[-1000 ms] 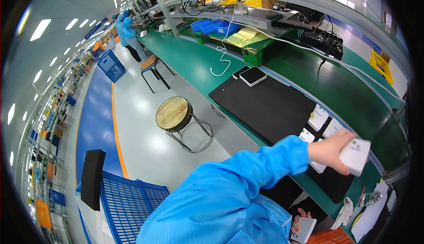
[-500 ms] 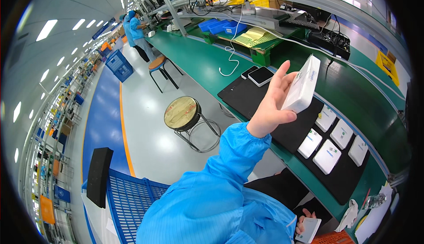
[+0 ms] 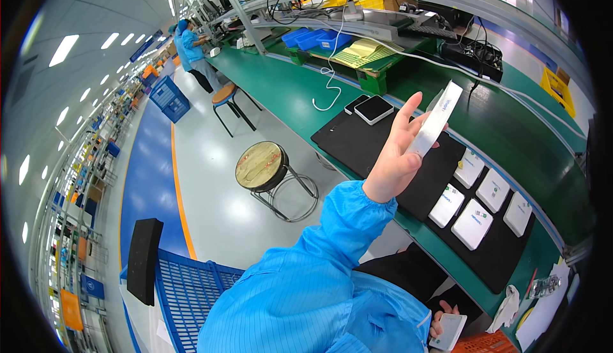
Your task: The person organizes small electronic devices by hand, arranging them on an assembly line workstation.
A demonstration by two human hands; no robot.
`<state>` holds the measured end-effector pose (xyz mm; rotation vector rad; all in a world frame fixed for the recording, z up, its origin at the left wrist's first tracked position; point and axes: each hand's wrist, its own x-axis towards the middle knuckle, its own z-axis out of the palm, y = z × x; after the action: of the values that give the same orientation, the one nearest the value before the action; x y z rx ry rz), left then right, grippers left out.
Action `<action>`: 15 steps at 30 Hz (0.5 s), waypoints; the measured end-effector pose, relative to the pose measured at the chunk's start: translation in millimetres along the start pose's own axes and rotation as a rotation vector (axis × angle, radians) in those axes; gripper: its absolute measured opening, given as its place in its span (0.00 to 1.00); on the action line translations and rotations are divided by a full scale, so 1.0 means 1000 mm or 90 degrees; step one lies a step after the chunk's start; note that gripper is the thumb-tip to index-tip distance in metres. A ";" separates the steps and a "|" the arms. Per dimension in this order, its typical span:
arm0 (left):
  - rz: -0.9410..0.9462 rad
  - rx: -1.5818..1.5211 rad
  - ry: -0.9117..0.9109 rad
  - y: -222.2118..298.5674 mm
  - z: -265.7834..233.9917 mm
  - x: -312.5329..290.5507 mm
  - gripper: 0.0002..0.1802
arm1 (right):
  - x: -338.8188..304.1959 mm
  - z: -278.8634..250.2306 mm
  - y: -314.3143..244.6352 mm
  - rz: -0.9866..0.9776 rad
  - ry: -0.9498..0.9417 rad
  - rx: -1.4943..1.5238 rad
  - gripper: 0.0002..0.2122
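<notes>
My left hand [image 3: 397,161], in a blue sleeve, is raised over the bench and grips a flat white box [image 3: 440,115] between thumb and fingers. The box is tilted up, its narrow side facing me. Low at the right, close to my body, my right hand [image 3: 442,316] holds another flat white box [image 3: 450,332] by its edge. On the black mat beyond lie several similar white boxes, among them a near one [image 3: 472,224] and a far one [image 3: 493,191]. Two dark-topped devices, the larger a white-edged one [image 3: 374,109], rest at the mat's far left end.
The green bench [image 3: 274,88] carries blue bins [image 3: 313,38], yellow sheets [image 3: 367,53] and a white cable [image 3: 329,81]. A round stool [image 3: 260,165] stands on the floor, left of the bench. Nearer are a blue plastic chair [image 3: 191,283] and an orange crate [image 3: 488,343]. Co-workers stand far off.
My left hand has turned its white box, so the narrow side shows where the broad face partly showed before. My right hand has barely moved.
</notes>
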<state>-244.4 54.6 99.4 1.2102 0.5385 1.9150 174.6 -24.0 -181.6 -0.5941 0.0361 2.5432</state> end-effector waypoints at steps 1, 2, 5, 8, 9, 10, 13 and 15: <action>-0.001 0.000 0.000 -0.001 -0.001 0.000 0.65 | 0.000 0.002 0.001 0.000 0.000 0.001 0.28; 0.004 -0.002 -0.003 -0.002 -0.002 -0.001 0.63 | 0.000 0.005 0.001 -0.004 0.005 -0.005 0.28; -0.008 -0.028 -0.009 -0.004 -0.006 -0.001 0.63 | -0.001 0.013 0.004 -0.017 0.024 -0.010 0.27; -0.028 -0.081 -0.003 -0.009 -0.011 -0.004 0.64 | 0.000 0.019 0.004 -0.023 0.044 -0.023 0.27; -0.036 -0.106 0.007 -0.010 -0.012 -0.005 0.63 | 0.001 0.019 0.004 -0.016 0.049 -0.030 0.27; -0.038 -0.098 0.000 -0.011 -0.015 -0.005 0.63 | 0.001 0.019 0.003 -0.017 0.049 -0.030 0.27; -0.029 -0.080 0.015 -0.012 -0.017 -0.005 0.64 | 0.001 0.016 0.004 -0.015 0.033 -0.023 0.27; -0.019 -0.070 0.015 -0.009 -0.018 -0.004 0.64 | 0.001 0.016 0.005 -0.033 0.038 -0.024 0.27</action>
<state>-255.8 57.7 82.7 1.1053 0.4550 1.9100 164.6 -25.3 -168.0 -0.6773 -0.0060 2.4805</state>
